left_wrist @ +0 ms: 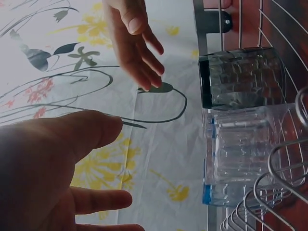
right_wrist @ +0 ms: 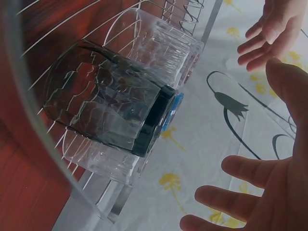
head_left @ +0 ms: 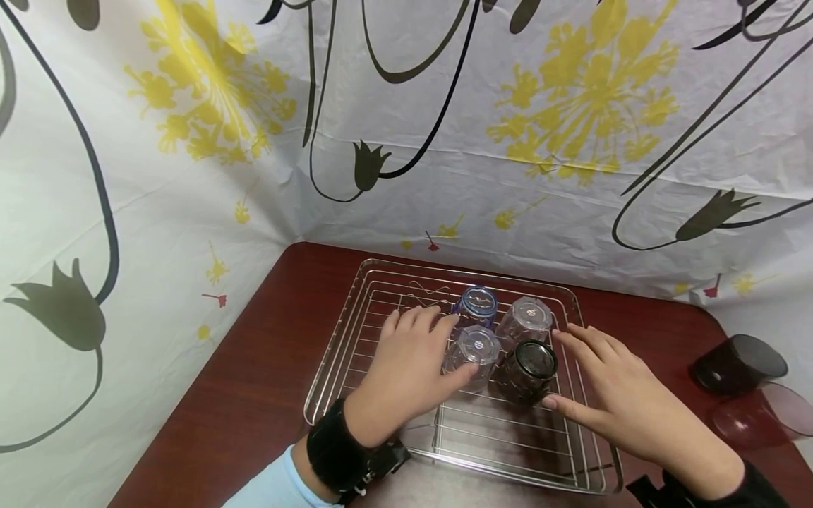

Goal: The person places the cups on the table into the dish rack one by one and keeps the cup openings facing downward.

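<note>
Four-sided grouping of upside-down glasses stands on a wire rack (head_left: 365,331): a blue-tinted glass (head_left: 478,303), a clear glass (head_left: 528,317) at the back right, another clear glass (head_left: 475,349) at the front left and a dark grey glass (head_left: 526,370). My left hand (head_left: 406,370), fingers spread, hovers to the left of the front clear glass. Over on the right, my right hand (head_left: 625,391) is held near the dark glass, thumb and fingers apart. Both wrist views show a gap between the hands and the glasses, including the dark glass (right_wrist: 110,103). Neither hand holds anything.
To the right of the rack, a dark glass (head_left: 739,363) and a clear glass (head_left: 762,416) lie on their sides on the red-brown table (head_left: 229,395). Patterned white cloth (head_left: 419,113) hangs behind and at the sides. The rack has a raised wire rim.
</note>
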{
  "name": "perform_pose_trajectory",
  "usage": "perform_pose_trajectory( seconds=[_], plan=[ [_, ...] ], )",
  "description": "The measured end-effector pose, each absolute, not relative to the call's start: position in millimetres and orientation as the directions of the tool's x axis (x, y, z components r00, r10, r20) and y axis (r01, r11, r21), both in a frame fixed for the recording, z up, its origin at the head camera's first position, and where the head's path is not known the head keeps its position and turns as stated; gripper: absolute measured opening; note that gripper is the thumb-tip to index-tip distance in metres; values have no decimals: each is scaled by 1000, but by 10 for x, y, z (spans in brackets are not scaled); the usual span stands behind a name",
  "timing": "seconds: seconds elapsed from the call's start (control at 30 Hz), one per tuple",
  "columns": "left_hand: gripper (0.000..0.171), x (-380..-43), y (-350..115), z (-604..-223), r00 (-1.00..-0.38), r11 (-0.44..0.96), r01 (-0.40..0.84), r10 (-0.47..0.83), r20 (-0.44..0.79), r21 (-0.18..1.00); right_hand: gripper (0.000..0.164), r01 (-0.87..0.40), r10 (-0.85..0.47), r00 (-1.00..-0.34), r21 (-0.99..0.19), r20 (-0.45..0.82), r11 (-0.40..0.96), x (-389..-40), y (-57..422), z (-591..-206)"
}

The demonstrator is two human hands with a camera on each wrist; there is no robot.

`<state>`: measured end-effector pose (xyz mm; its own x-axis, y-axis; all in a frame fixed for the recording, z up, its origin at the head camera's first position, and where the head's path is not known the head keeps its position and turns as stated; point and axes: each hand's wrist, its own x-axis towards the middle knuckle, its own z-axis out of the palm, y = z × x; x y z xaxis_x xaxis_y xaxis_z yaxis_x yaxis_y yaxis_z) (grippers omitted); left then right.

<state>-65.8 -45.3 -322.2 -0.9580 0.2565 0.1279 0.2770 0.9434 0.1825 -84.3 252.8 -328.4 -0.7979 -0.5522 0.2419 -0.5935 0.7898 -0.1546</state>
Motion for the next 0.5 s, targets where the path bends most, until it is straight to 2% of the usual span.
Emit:
perform_pose_trajectory(
  seconds=[0.3, 0.5],
  plan=[
    [77, -563, -542, -3170, -963, 941, 262, 240, 126, 212, 86, -598, -556, -791, -131, 257, 791, -846, 2528, -3297],
    [78, -504, -618, -3172, -966, 937, 249, 221, 135, 245, 89, -572, -533, -811, -140, 241, 808, -844, 2551, -3288]
  ],
)
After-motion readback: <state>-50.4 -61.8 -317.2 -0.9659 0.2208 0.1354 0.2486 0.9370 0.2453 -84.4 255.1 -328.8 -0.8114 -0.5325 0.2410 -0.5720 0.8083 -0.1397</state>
